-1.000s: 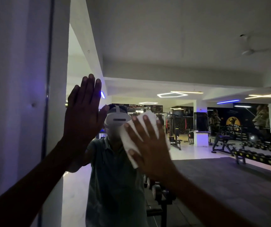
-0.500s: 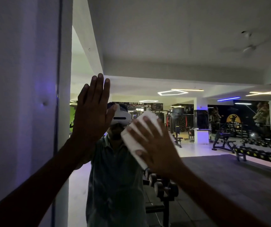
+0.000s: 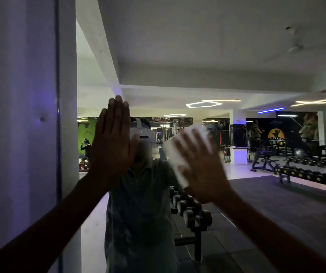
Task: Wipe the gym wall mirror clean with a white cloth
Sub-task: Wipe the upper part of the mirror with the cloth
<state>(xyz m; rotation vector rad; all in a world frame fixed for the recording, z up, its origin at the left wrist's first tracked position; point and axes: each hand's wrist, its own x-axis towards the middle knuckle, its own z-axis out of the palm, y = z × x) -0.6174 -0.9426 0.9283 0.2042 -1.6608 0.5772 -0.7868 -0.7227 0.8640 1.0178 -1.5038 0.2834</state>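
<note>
Head view: the gym wall mirror [image 3: 237,75] fills most of the frame, its left edge running down the upper left beside a bare wall [image 3: 16,95]. At centre right, the right hand [image 3: 201,170] lies flat with fingers spread and straight, pressing the white cloth [image 3: 179,152] against the glass — the cloth is not pinched or balled but pinned under the palm and fingers. It is blurred, so its folds cannot be made out; its long axis seems to tilt from lower centre up toward the right, and it shows mostly above and to the left of the hand. The left hand [image 3: 112,146] sits left of centre, released and empty, fingers straight and together, apparently braced flat on the mirror.

The relation that matters: the cloth is under the right hand alone, and most of the unwiped-looking glass lies to the right and above it — the left hand blocks the strip toward the mirror's edge. A stroke rightward or upward looks the freest.
</note>
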